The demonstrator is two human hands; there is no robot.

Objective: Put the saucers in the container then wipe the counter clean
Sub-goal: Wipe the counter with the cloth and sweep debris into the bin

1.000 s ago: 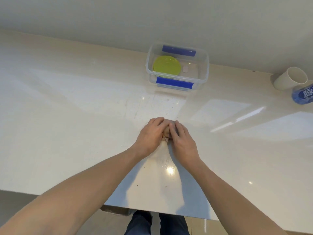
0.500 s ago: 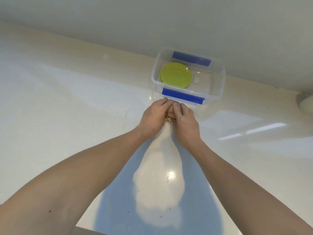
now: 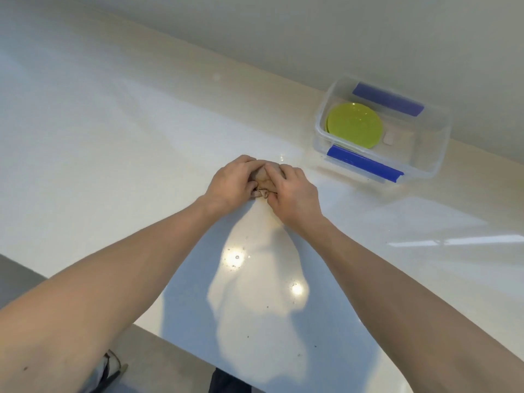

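Observation:
A clear plastic container (image 3: 425, 168) with blue clip handles stands at the back right of the cream counter (image 3: 113, 154). Lime-green saucers (image 3: 354, 129) lie stacked inside it, on its left side. My left hand (image 3: 232, 182) and my right hand (image 3: 295, 194) press side by side on a small bunched beige cloth (image 3: 262, 180) in the middle of the counter, left of the container. Most of the cloth is hidden under my fingers.
A small white piece (image 3: 389, 137) lies in the container beside the saucers. The wall (image 3: 312, 32) runs along the back of the counter. Small dark specks (image 3: 268, 307) dot the counter near its front edge (image 3: 170, 346). The grey floor shows at the lower left.
Both hands with the cloth have slid left, away from the container's front, after first pushing forward toward it. My view has swung left, so the container now sits at the right.

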